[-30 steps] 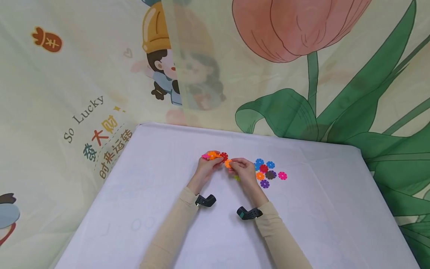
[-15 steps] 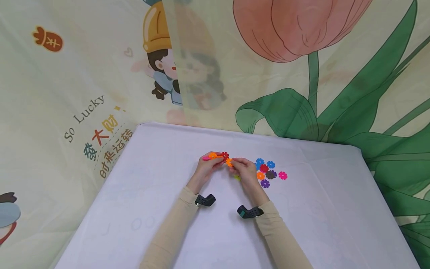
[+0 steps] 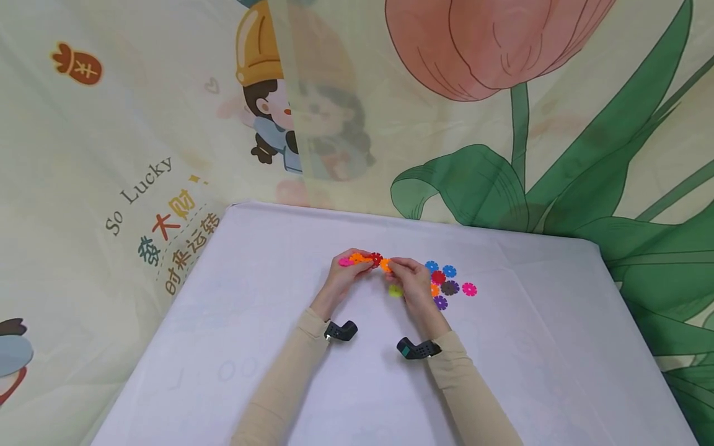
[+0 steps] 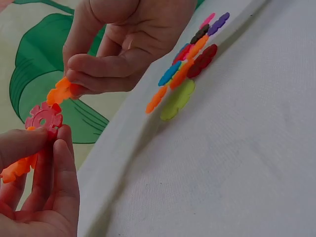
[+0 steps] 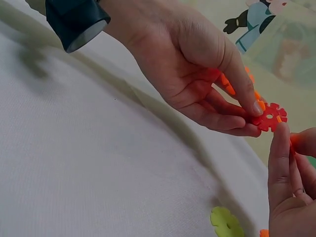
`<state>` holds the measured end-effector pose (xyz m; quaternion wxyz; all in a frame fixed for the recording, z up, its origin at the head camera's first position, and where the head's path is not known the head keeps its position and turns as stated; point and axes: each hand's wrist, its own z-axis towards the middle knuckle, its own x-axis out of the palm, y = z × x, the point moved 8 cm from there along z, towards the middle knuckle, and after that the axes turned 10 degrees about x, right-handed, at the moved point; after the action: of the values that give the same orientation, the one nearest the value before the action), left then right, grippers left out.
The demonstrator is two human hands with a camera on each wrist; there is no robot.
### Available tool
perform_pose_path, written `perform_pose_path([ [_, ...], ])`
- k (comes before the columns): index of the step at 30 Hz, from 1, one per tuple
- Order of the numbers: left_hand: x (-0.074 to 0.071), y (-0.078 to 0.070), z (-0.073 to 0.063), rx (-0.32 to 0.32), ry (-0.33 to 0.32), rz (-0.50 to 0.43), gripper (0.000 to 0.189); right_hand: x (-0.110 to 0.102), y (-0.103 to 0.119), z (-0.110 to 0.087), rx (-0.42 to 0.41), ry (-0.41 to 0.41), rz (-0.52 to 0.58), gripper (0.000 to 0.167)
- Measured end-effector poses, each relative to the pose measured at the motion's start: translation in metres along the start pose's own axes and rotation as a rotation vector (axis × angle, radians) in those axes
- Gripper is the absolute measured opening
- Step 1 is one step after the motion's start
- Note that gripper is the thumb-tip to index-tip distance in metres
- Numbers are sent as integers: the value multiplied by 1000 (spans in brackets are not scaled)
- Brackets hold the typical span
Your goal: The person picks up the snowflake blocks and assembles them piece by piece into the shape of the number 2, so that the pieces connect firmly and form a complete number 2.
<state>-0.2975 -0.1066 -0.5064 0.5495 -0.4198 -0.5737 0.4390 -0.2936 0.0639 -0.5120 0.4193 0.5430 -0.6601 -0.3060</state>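
Observation:
My left hand (image 3: 337,282) holds a short chain of slotted snowflake discs by the red disc (image 4: 35,117), which is pinched between thumb and fingers. A pink disc (image 3: 345,262) and an orange disc (image 3: 357,256) of that chain lie over the hand's far side. Between the thumb and fingertips of my right hand (image 3: 415,286) is another orange disc (image 4: 60,92), its edge meeting the red disc's rim. Whether their slots are locked together I cannot tell. Part of this orange disc is hidden by the right fingers.
Just below the right hand lies a lime green disc (image 3: 395,290) on the white-covered table (image 3: 268,371). Several loose discs are grouped to the right, among them a blue disc (image 3: 449,271), a brown disc (image 3: 449,288) and a pink disc (image 3: 470,289). A printed curtain (image 3: 167,93) stands behind.
Both hands have shifted slightly right with their discs. The right hand's orange disc has risen a little beside the red one. More of the lime green disc shows.

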Motion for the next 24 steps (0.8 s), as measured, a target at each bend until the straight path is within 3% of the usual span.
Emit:
perform_pose_path([
  [4,1,-2,1,31,32,21,21,-1,1,0,6,-6,-28,23],
  [10,4,-16,-2,198,90,151,19,-3,2,0,1,-9,-55,22],
  [13,5,-19,-2,257,84,180,18,-4,3,-1,-9,-12,-73,23],
  [20,5,-21,0,320,100,215,17,-5,6,-3,-44,-4,-120,25],
  [24,6,-19,1,300,146,204,19,-5,6,-3,-50,1,-112,25],
])
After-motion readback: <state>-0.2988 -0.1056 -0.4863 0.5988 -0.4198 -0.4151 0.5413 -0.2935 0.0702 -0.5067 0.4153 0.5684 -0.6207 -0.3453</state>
